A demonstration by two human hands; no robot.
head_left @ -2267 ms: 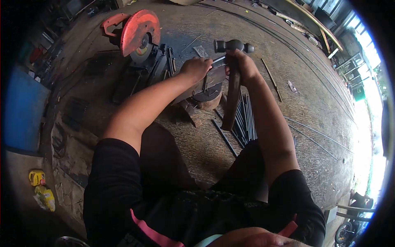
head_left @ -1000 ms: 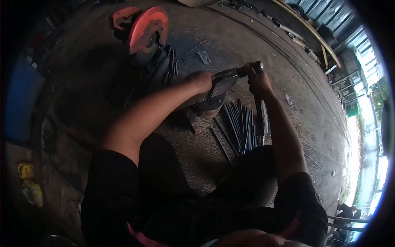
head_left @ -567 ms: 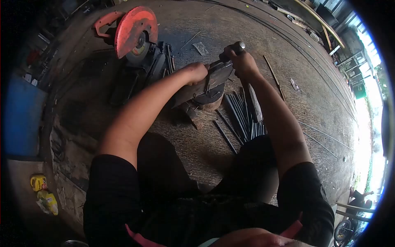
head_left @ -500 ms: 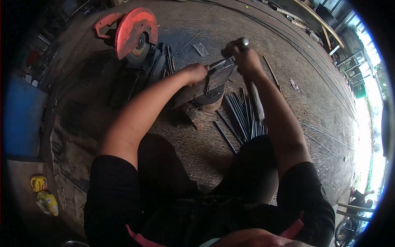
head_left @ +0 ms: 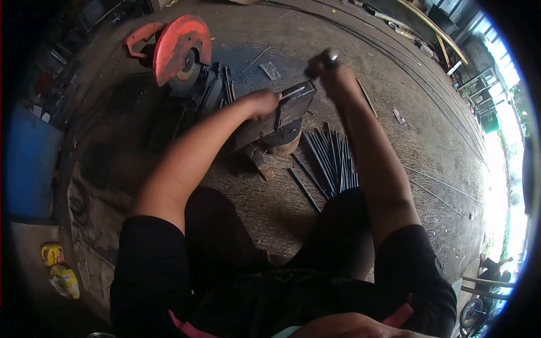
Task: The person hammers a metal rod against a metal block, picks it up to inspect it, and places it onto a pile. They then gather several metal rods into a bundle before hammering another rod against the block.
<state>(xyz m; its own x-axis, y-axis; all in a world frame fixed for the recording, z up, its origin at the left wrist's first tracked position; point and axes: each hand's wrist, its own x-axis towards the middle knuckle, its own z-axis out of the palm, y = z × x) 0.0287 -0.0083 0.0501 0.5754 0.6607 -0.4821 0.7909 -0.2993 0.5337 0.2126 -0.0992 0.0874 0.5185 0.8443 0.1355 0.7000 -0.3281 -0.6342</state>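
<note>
My left hand (head_left: 264, 105) is closed around one end of a thin metal rod (head_left: 294, 93). The rod lies along the top edge of a tilted dark metal plate (head_left: 297, 108), which rests on a round wooden block (head_left: 286, 145). My right hand (head_left: 339, 80) grips a hammer (head_left: 330, 57) close to its head, partly blurred. The hammer head is up and to the right of the plate's far corner, apart from the rod. Several cut metal rods (head_left: 329, 158) lie in a loose pile right of the block.
A red cut-off saw (head_left: 181, 48) stands at the left behind the block. A smaller piece of wood (head_left: 262, 164) lies before the block. Long bars (head_left: 360, 36) stretch over the floor behind. At the far left are a blue panel (head_left: 28, 163) and a yellow container (head_left: 52, 254).
The hammer has lifted away from the plate's corner, leaving a gap. My left hand still holds the rod on the plate. The whole view has shifted slightly.
</note>
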